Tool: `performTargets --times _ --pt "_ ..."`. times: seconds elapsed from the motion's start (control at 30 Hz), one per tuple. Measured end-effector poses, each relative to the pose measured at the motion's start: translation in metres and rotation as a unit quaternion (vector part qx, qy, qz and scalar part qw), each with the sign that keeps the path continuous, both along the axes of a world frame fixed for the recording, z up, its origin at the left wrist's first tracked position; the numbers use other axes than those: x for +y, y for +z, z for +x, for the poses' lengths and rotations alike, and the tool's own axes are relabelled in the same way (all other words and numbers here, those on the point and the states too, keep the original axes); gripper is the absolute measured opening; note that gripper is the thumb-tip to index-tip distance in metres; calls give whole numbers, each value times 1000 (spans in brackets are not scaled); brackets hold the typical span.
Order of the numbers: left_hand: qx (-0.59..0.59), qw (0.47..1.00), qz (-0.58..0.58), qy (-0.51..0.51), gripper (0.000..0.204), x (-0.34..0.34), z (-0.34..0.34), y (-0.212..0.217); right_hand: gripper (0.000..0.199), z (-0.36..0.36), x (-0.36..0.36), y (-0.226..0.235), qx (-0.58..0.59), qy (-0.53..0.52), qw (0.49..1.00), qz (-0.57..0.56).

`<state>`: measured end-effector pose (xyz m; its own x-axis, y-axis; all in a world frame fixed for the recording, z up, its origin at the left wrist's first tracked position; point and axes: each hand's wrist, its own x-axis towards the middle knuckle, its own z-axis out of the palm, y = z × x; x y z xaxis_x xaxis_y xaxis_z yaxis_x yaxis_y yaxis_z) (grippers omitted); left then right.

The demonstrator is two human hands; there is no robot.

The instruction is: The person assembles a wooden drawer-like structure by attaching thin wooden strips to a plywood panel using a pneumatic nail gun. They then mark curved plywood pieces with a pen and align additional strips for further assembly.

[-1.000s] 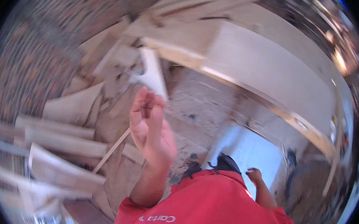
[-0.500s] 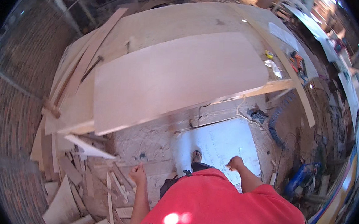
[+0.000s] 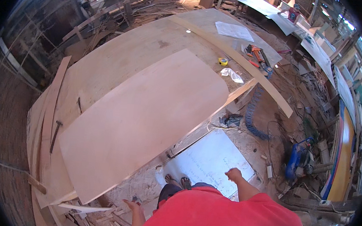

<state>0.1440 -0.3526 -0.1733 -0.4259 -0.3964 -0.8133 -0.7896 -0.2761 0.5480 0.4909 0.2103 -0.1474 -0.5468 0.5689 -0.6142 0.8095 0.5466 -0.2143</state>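
Left hand [image 3: 133, 207]: open, empty, hanging over wood offcuts [image 3: 96, 217].
Right hand [image 3: 233, 175]: loosely curled, holding nothing, above white sheet [image 3: 205, 159].
Plywood panel [image 3: 142, 118]: ahead of both hands, on the workbench [image 3: 121, 57].

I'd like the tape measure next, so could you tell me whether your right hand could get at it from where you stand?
Probably not: the yellow tape measure lies far across the workbench, beyond the plywood sheet, while the right hand hangs empty at your side.

Smooth matt plywood sheet [image 3: 147, 114]; white board [image 3: 211, 162], perhaps glossy laminate.
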Motion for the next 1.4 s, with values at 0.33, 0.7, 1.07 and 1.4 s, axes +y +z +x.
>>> performTargets --times 0.33,0.7,1.07,1.4 --pt "-80 996 -7 -46 104 49 -32 21 33 -9 -3 0 -7 -201 980 7" --pt "-25 985 90 143 115 113 -16 26 36 -198 245 23 355 -387 847 -86" --pt "103 960 50 257 118 260 -39 141 80 -323 299 122 383 -465 767 -222" --pt "93 967 26 235 95 278 -66 152 71 -323 314 103 350 -438 803 -202"
